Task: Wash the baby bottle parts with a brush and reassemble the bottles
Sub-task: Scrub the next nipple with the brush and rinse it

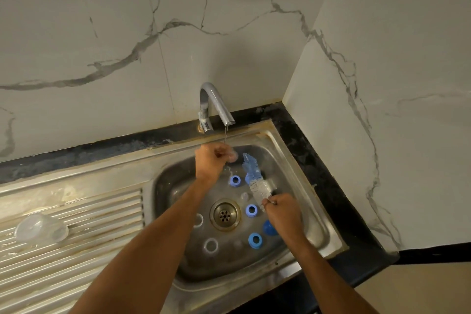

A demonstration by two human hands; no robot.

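Note:
My left hand (pixel 211 160) grips a small clear bottle part (pixel 232 155) under a thin stream from the tap (pixel 216 107). My right hand (pixel 281 210) pinches the wire handle of a bottle brush (pixel 254 181) with white and blue bristles, pointing up toward the part. In the steel sink (pixel 323 227) lie several blue collar rings, such as one ring (pixel 235 180), another ring (pixel 251 210) and a third ring (pixel 255 239). A blue cap (pixel 269 227) lies partly hidden under my right wrist. Two clear rings (pixel 210 245) lie left of the drain (pixel 225 214).
A clear dome-shaped cover (pixel 40 228) rests on the ribbed draining board (pixel 76 211) at the left. A black counter edge (pixel 313 160) and marble walls close in the sink at the back and right.

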